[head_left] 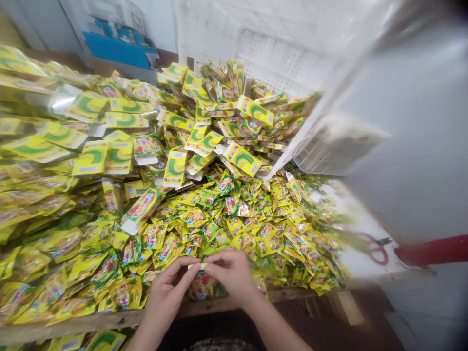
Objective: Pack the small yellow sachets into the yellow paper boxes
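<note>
My left hand point(168, 287) and my right hand point(233, 274) meet near the front edge of the table, both pinched on one small yellow carton point(200, 282) printed with red and green. Its white top edge shows between my fingertips. Right behind my hands lies a heap of several small yellow-green sachets point(234, 219). Farther back is a pile of several flat yellow cartons with green arcs point(204, 131).
A white plastic crate point(314, 146) lies tipped at the back right, cartons spilling from it. Red-handled scissors point(376, 248) rest on the white tabletop at right, beside a red bar point(431, 249). The wooden table edge point(109, 319) runs along the front. A blue tray point(117, 48) stands far back.
</note>
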A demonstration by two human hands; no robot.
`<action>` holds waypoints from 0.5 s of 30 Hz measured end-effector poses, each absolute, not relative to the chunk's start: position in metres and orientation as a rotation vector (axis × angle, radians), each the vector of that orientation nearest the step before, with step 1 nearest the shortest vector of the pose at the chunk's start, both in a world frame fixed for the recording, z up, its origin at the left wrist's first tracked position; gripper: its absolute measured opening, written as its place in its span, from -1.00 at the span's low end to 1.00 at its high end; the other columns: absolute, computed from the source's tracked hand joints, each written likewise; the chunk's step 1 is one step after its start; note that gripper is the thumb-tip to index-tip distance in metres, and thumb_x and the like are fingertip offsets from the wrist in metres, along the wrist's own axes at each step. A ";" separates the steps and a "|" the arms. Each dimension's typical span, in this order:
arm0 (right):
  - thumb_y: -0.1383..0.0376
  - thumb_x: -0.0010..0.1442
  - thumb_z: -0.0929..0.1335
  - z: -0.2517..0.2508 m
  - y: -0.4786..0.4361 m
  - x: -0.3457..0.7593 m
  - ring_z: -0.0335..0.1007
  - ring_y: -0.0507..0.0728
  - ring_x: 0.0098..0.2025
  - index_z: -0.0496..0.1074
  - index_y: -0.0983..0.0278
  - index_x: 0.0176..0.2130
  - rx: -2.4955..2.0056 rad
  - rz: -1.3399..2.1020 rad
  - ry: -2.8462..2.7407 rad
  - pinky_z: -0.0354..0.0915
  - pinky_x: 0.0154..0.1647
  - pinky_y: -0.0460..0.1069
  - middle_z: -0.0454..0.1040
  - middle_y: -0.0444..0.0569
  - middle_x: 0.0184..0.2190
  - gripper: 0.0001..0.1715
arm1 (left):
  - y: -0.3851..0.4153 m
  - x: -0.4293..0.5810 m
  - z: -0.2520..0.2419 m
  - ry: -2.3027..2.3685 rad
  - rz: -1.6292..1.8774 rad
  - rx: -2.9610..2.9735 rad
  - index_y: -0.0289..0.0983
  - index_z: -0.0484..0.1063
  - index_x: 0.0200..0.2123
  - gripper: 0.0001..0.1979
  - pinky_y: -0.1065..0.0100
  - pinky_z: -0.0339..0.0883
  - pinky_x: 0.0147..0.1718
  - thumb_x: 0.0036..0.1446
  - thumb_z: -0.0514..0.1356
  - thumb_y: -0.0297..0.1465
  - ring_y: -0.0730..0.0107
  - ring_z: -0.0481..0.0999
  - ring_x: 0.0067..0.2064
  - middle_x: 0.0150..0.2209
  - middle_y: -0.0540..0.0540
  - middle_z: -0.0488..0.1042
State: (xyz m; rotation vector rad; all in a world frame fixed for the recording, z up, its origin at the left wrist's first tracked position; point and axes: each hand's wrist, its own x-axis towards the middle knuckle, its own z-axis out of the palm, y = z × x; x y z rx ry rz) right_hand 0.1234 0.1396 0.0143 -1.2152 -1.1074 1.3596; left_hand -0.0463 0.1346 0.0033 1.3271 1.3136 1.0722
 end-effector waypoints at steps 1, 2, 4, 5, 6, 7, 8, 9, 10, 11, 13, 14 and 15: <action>0.19 -0.04 0.52 0.015 0.140 0.123 0.45 0.10 -0.49 0.65 0.24 -0.38 -1.217 1.363 -1.117 0.37 -0.55 -0.05 0.52 -0.05 -0.48 -0.81 | 0.136 -0.045 0.005 1.317 1.069 1.334 -0.15 0.59 -0.27 -0.84 0.36 0.44 -0.17 0.10 0.29 -0.23 0.21 0.57 -0.19 -0.26 -0.05 0.61; 0.19 -0.03 0.52 0.017 0.141 0.124 0.44 0.10 -0.50 0.65 0.23 -0.38 -1.221 1.344 -1.141 0.37 -0.55 -0.05 0.51 -0.06 -0.50 -0.82 | 0.137 -0.045 0.007 1.310 1.062 1.352 -0.15 0.60 -0.27 -0.84 0.37 0.45 -0.17 0.11 0.29 -0.24 0.22 0.57 -0.19 -0.26 -0.05 0.61; 0.21 0.00 0.52 0.020 0.142 0.126 0.44 0.10 -0.48 0.65 0.22 -0.39 -1.219 1.242 -1.248 0.39 -0.47 -0.03 0.52 -0.07 -0.50 -0.86 | 0.139 -0.048 0.008 1.273 1.047 1.429 -0.15 0.62 -0.26 -0.85 0.35 0.46 -0.15 0.11 0.29 -0.27 0.21 0.59 -0.17 -0.24 -0.07 0.63; 0.23 0.00 0.53 0.021 0.142 0.128 0.45 0.10 -0.44 0.65 0.22 -0.38 -1.203 1.178 -1.318 0.40 -0.40 -0.02 0.53 -0.06 -0.49 -0.88 | 0.140 -0.051 0.007 1.246 1.051 1.487 -0.15 0.63 -0.26 -0.86 0.33 0.47 -0.14 0.12 0.29 -0.29 0.20 0.59 -0.17 -0.24 -0.08 0.63; 0.24 0.01 0.53 0.021 0.141 0.129 0.46 0.11 -0.40 0.65 0.21 -0.36 -1.177 1.122 -1.385 0.40 -0.34 -0.02 0.54 -0.05 -0.47 -0.88 | 0.140 -0.055 0.006 1.224 1.068 1.554 -0.15 0.64 -0.27 -0.86 0.32 0.48 -0.14 0.12 0.29 -0.31 0.20 0.60 -0.17 -0.24 -0.09 0.64; 0.24 0.01 0.54 0.020 0.140 0.131 0.47 0.11 -0.37 0.65 0.20 -0.34 -1.143 1.079 -1.443 0.40 -0.31 -0.02 0.55 -0.05 -0.43 -0.86 | 0.140 -0.059 0.003 1.207 1.093 1.625 -0.14 0.65 -0.26 -0.86 0.30 0.49 -0.13 0.13 0.29 -0.33 0.20 0.61 -0.17 -0.25 -0.09 0.65; 0.25 0.00 0.54 0.017 0.137 0.132 0.47 0.11 -0.34 0.64 0.20 -0.30 -1.112 1.045 -1.484 0.39 -0.29 -0.03 0.56 -0.04 -0.40 -0.83 | 0.139 -0.063 0.001 1.189 1.119 1.702 -0.14 0.65 -0.23 -0.85 0.29 0.50 -0.12 0.12 0.29 -0.35 0.20 0.62 -0.16 -0.24 -0.09 0.65; 0.26 0.01 0.55 0.014 0.134 0.132 0.47 0.11 -0.32 0.63 0.19 -0.27 -1.087 1.014 -1.513 0.39 -0.29 -0.04 0.56 -0.04 -0.36 -0.80 | 0.138 -0.066 -0.003 1.163 1.141 1.782 -0.12 0.64 -0.19 -0.82 0.28 0.50 -0.10 0.11 0.30 -0.38 0.21 0.62 -0.15 -0.21 -0.08 0.65; 0.28 0.02 0.54 0.011 0.130 0.132 0.47 0.10 -0.31 0.62 0.19 -0.24 -1.072 0.978 -1.531 0.39 -0.27 -0.04 0.55 -0.03 -0.33 -0.78 | 0.136 -0.068 -0.007 1.132 1.157 1.859 -0.11 0.62 -0.14 -0.77 0.29 0.50 -0.09 0.10 0.32 -0.41 0.21 0.62 -0.12 -0.17 -0.08 0.65; 0.30 0.07 0.52 0.007 0.125 0.132 0.47 0.10 -0.28 0.62 0.18 -0.22 -1.068 0.936 -1.551 0.39 -0.24 -0.04 0.54 -0.03 -0.30 -0.80 | 0.134 -0.068 -0.011 1.101 1.161 1.925 -0.10 0.60 -0.09 -0.72 0.30 0.50 -0.08 0.10 0.32 -0.44 0.23 0.61 -0.10 -0.13 -0.09 0.64; 0.36 0.18 0.43 0.000 0.115 0.133 0.46 0.10 -0.21 0.60 0.17 -0.19 -1.068 0.838 -1.603 0.38 -0.16 -0.03 0.50 0.00 -0.23 -0.83 | 0.129 -0.063 -0.019 1.036 1.160 2.003 -0.10 0.57 -0.05 -0.67 0.32 0.50 -0.07 0.11 0.30 -0.49 0.25 0.60 -0.06 -0.08 -0.10 0.61; 0.37 0.22 0.40 -0.001 0.111 0.134 0.46 0.10 -0.19 0.59 0.17 -0.17 -1.066 0.798 -1.639 0.37 -0.13 -0.02 0.48 0.02 -0.20 -0.81 | 0.127 -0.058 -0.022 1.014 1.174 2.012 -0.11 0.57 -0.06 -0.67 0.33 0.50 -0.07 0.11 0.29 -0.51 0.26 0.60 -0.06 -0.08 -0.10 0.61; 0.38 0.25 0.37 -0.002 0.109 0.138 0.46 0.09 -0.20 0.59 0.17 -0.14 -1.056 0.777 -1.681 0.37 -0.14 -0.02 0.47 0.03 -0.16 -0.78 | 0.125 -0.052 -0.024 1.005 1.194 2.005 -0.12 0.57 -0.08 -0.69 0.33 0.50 -0.08 0.11 0.28 -0.52 0.27 0.60 -0.08 -0.11 -0.10 0.62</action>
